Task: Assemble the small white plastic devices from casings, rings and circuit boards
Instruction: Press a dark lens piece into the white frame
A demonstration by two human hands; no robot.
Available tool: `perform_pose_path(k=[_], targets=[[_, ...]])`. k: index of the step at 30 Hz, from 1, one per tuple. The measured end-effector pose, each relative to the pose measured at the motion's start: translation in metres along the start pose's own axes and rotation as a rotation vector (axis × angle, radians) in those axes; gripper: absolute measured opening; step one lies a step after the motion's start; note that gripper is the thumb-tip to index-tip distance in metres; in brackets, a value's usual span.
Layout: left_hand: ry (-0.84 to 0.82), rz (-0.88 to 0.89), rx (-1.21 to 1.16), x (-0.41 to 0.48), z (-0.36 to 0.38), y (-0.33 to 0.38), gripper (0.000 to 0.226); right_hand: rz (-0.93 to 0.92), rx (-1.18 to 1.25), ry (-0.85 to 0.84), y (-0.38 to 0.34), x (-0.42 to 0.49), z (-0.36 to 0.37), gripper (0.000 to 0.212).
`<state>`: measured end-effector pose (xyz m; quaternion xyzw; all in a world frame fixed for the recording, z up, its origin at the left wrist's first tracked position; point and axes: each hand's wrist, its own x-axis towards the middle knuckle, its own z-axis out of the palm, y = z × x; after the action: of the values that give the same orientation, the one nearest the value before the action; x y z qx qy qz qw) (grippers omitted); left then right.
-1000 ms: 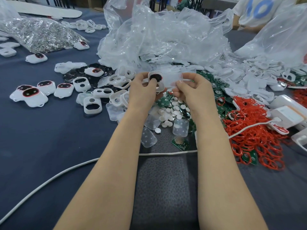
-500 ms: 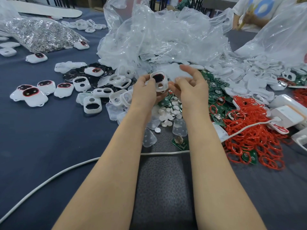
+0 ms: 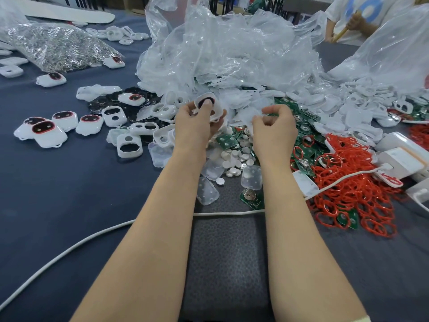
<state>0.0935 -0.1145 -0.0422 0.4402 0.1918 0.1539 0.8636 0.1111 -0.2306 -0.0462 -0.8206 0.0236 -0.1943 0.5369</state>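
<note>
Left hand grips 1 casing, right hand curled over circuit boards — load unclear — next: pick and seat 1 board.

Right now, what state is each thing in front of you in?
left hand, fingers gripping the casing.
casing, held in the air, dark oval in its window.
right hand, hovering, fingers curled; grip unclear.
finished devices, closed, red-ringed, lying flat.
empty casing, windows open, lying flat.
plastic bag, open and crumpled.
</note>
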Motion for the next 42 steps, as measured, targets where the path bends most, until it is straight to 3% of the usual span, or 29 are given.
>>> perform_pose_path(k=[3,5,7,10,13,19,26,42], targets=[[0.056,0.073,0.017,0.003,-0.004,0.002,0.012,-0.048,-0.246,-0.037,0.003,0.002,-0.006,0.027],[0.08,0.1,0.046,0.004,-0.006,0.003,0.019,-0.096,-0.316,-0.097,-0.003,0.002,-0.013,0.023],[0.085,0.104,0.083,0.002,-0.005,0.003,0.018,-0.116,-0.33,-0.262,-0.01,0.001,-0.021,0.011],[0.049,0.128,0.095,-0.003,-0.002,0.005,0.017,-0.073,-0.454,-0.642,-0.022,-0.006,-0.025,0.02],[0.016,0.113,0.099,-0.005,-0.002,0.006,0.022,-0.068,-0.582,-0.783,-0.026,-0.013,-0.016,0.019],[-0.001,0.076,0.131,-0.004,-0.002,0.002,0.017,-0.135,-0.548,-0.666,-0.021,-0.009,-0.017,0.011],[-0.016,0.046,0.175,-0.003,-0.002,-0.001,0.017,0.027,0.138,-0.383,-0.009,0.001,-0.01,0.01],[-0.033,0.11,0.275,-0.006,-0.001,-0.002,0.017,0.153,0.417,-0.342,-0.002,0.005,-0.007,0.014]])
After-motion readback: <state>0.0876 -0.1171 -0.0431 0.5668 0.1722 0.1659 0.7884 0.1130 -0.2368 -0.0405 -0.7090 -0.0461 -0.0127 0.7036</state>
